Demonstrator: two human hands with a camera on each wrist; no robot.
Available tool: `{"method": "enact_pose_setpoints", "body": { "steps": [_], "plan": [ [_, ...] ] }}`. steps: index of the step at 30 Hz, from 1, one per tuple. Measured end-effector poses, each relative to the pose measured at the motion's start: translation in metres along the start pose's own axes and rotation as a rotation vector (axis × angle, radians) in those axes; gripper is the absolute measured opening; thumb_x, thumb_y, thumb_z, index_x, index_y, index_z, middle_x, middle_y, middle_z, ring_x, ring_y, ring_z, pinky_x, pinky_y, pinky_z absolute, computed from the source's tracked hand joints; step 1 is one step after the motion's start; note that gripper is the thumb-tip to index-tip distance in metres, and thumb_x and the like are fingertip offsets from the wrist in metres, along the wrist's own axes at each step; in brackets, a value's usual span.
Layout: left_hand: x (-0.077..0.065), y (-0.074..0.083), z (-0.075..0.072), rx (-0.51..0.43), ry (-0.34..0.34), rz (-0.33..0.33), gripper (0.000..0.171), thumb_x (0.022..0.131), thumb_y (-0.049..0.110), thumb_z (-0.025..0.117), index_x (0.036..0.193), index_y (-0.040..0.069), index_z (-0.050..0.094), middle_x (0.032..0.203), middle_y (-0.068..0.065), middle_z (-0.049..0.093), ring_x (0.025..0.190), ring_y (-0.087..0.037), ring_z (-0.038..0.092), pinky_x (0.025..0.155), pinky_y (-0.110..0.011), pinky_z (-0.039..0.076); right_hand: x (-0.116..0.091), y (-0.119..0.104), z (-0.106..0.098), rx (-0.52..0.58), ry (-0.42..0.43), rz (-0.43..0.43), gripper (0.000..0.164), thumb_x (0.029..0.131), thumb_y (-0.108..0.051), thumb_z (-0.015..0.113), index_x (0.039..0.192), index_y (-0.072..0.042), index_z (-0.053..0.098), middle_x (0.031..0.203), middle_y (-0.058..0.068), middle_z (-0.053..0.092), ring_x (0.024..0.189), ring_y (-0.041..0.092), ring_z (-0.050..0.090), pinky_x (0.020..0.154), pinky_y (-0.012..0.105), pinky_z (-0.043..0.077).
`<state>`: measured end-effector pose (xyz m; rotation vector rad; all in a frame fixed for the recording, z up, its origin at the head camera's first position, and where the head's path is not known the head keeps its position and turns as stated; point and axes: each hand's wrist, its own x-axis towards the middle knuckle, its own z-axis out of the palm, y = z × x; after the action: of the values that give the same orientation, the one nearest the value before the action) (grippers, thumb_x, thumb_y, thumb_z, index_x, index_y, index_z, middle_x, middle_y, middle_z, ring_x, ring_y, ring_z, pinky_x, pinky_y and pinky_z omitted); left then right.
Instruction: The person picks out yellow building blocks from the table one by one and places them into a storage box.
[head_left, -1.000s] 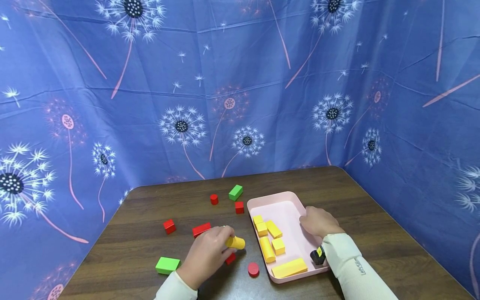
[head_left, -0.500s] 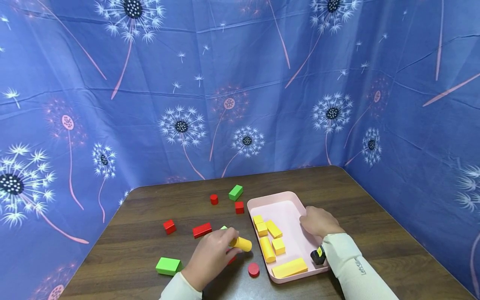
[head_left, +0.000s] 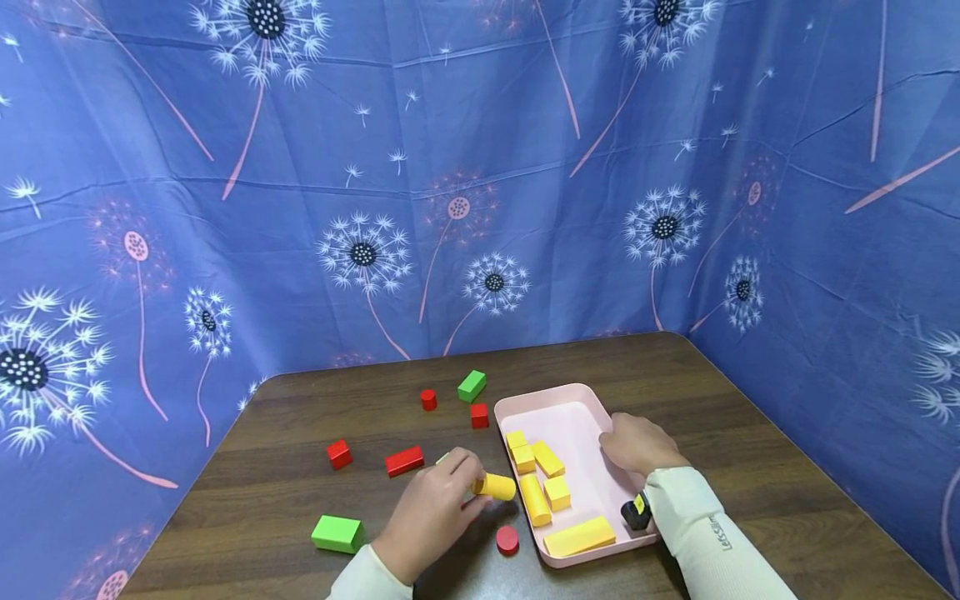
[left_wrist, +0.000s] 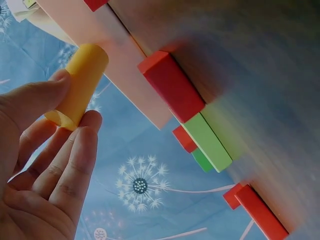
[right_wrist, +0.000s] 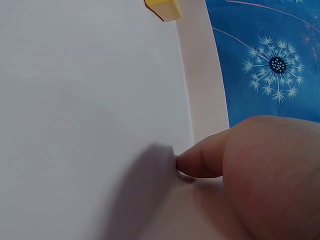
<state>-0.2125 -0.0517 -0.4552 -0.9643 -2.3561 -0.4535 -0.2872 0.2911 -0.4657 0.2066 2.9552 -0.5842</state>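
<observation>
My left hand (head_left: 435, 508) pinches a yellow cylinder block (head_left: 498, 487) between thumb and fingers, at the left rim of a pink tray (head_left: 588, 425). In the left wrist view the cylinder (left_wrist: 82, 82) is held off the table, tilted, with the thumb on its side. Inside the tray lie several yellow blocks, among them another cylinder (head_left: 535, 500), a cube (head_left: 557, 492) and a long block (head_left: 579, 536). My right hand (head_left: 641, 444) grips the tray's right side; its thumb (right_wrist: 202, 157) bends over the wall to the inside, the other fingers hidden.
On the wooden table (head_left: 262, 492), left of the tray, lie a green block (head_left: 337, 533), a red disc (head_left: 507, 540), a red bar (head_left: 405, 461) and a red block (head_left: 339, 454). Behind are another green block (head_left: 472, 385), a red cube (head_left: 478, 416) and a small red cylinder (head_left: 428, 400). Blue cloth hangs behind.
My left hand has moved right with the yellow cylinder, from above the red blocks to the tray's left rim. The right hand and the tray have stayed put.
</observation>
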Motion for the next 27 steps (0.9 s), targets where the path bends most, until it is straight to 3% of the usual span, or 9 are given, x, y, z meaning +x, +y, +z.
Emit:
{"method": "enact_pose_setpoints", "body": {
  "steps": [8, 27],
  "plan": [
    [0.004, 0.005, 0.003, -0.021, 0.029, 0.045, 0.038, 0.074, 0.020, 0.095, 0.099, 0.017, 0.067, 0.098, 0.008, 0.064, 0.078, 0.000, 0.064, 0.073, -0.016, 0.057, 0.000, -0.001, -0.001, 0.001, -0.003, 0.003, 0.054, 0.099, -0.030, 0.053, 0.138, 0.007, 0.056, 0.132, 0.029, 0.064, 0.110, 0.043, 0.066, 0.091, 0.068, 0.050],
    [0.013, 0.020, -0.001, -0.042, 0.024, 0.030, 0.039, 0.076, 0.027, 0.094, 0.103, 0.018, 0.068, 0.098, 0.008, 0.065, 0.076, 0.000, 0.062, 0.075, -0.014, 0.056, 0.001, 0.001, 0.002, -0.007, 0.002, -0.004, 0.050, 0.099, -0.029, 0.054, 0.133, 0.007, 0.058, 0.125, 0.027, 0.067, 0.101, 0.038, 0.068, 0.088, 0.065, 0.052]
  ]
}}
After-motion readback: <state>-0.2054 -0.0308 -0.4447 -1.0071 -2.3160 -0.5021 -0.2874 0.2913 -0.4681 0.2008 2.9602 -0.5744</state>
